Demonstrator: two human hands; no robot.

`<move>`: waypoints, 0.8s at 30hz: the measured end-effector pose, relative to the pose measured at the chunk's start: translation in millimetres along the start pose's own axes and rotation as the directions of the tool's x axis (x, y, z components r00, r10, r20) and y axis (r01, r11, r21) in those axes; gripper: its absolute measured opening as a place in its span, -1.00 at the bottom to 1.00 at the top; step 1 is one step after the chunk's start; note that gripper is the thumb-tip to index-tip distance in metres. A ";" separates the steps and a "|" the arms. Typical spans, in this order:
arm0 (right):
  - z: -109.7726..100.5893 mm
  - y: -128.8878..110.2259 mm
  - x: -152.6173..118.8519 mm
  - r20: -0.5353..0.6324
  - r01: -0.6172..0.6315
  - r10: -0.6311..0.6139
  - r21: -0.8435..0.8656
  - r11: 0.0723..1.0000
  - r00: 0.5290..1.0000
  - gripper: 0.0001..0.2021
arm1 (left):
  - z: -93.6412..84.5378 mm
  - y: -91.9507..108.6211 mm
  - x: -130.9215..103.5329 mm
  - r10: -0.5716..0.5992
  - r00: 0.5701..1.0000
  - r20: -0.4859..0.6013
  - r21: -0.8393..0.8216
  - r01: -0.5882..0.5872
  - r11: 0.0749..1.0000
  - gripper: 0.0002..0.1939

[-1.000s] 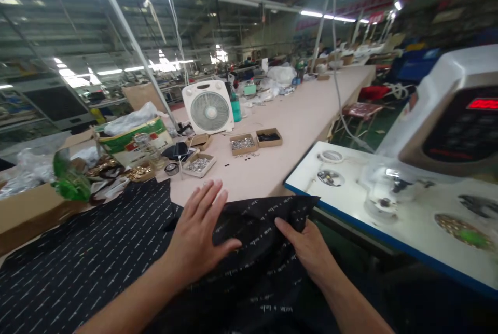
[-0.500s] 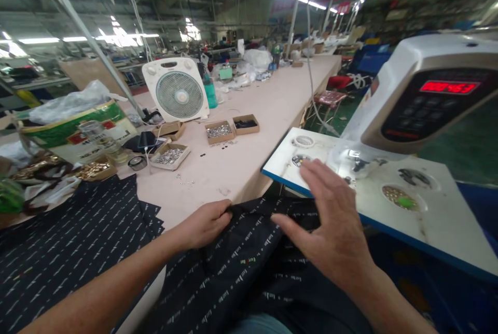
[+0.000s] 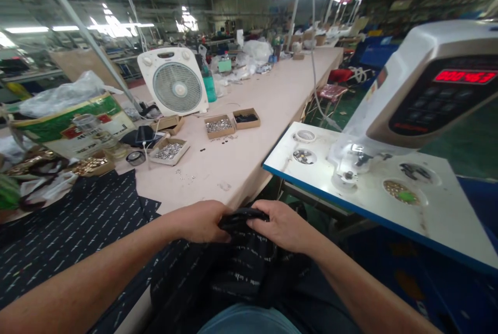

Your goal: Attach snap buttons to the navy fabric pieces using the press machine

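Note:
Dark fabric (image 3: 237, 266) with rows of small white print hangs in front of me, its upper edge bunched between my hands. My left hand (image 3: 204, 221) pinches that edge from the left. Close by on the other side, my right hand (image 3: 280, 225) grips the same edge between thumb and fingers. Folds hide the fabric's overall shape. More of the printed dark cloth (image 3: 78, 240) lies spread over the table's left end. A white snap-fastening machine (image 3: 412, 85) with a lit red display stands to the right, apart from both hands.
On the table (image 3: 268, 106) stand a white box fan (image 3: 179, 87), a box of metal fasteners (image 3: 169, 151), a second such box (image 3: 219, 125) and a box of black pieces (image 3: 246, 117). The machine's blue-edged worktop (image 3: 373, 209) juts out at right, with round wells of small parts.
My right hand has come down and left from in front of the machine and closed on the fabric. The fabric edge is now bunched between both hands.

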State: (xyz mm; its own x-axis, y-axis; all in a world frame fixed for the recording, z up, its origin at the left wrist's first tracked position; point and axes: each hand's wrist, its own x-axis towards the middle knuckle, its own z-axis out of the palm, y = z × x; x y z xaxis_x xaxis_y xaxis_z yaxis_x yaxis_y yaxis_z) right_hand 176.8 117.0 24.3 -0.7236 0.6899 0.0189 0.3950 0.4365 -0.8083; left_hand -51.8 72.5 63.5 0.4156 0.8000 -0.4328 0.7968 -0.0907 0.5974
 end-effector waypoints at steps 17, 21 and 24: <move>-14.6 13.7 -3.4 -0.009 -0.066 0.066 -0.027 0.997 0.998 -0.95 | 22.0 -8.3 30.4 -0.002 0.982 -0.189 -0.417 -0.079 0.906 -0.77; -19.1 14.8 -1.5 -0.007 -0.071 0.071 0.043 0.997 0.997 -0.85 | 23.8 -12.4 35.0 0.026 0.997 -0.067 -0.578 -0.060 0.814 -0.73; -19.8 14.4 0.4 -0.030 -0.051 0.049 -0.073 0.996 0.998 -0.76 | 22.7 -18.2 36.5 0.055 0.998 0.016 -0.665 -0.031 0.746 -0.72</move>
State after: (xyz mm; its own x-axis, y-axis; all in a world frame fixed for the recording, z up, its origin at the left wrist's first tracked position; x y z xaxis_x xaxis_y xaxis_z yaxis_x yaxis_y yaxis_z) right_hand 193.4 134.9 24.4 -0.6863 0.7273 -0.0027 0.4712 0.4417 -0.7635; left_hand -41.2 89.9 21.4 0.4658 0.7844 -0.4096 0.2897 0.3021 0.9082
